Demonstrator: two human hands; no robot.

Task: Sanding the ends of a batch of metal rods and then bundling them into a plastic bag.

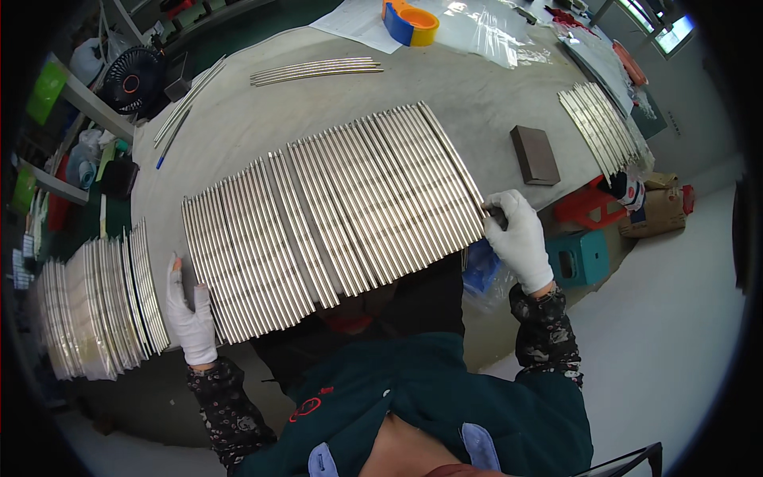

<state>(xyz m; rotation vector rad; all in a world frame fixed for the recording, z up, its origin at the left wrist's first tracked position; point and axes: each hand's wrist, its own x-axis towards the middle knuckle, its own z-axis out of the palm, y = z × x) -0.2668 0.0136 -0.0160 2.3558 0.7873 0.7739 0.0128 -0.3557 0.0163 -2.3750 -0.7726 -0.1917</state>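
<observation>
A wide row of thin silvery metal rods [389, 191] lies side by side across the front of the table, with narrow gaps splitting it into groups. At the left end of the row is my left hand [193, 318], in a white glove with bare fingertips. Its fingers are stretched out and apart, beside the outermost rod. My right hand [520, 242], also gloved in white, is at the right end of the row. Its fingers are curled round something small and dark, mostly hidden, close to the last rod.
A dark brown block [535, 155] lies right of the rods. More rods are bundled at the left [103, 306] and the right [600, 127]. A few loose rods [318, 70], a blue pen [172, 139] and a tape dispenser [409, 22] lie farther back. Stools [580, 258] stand below right.
</observation>
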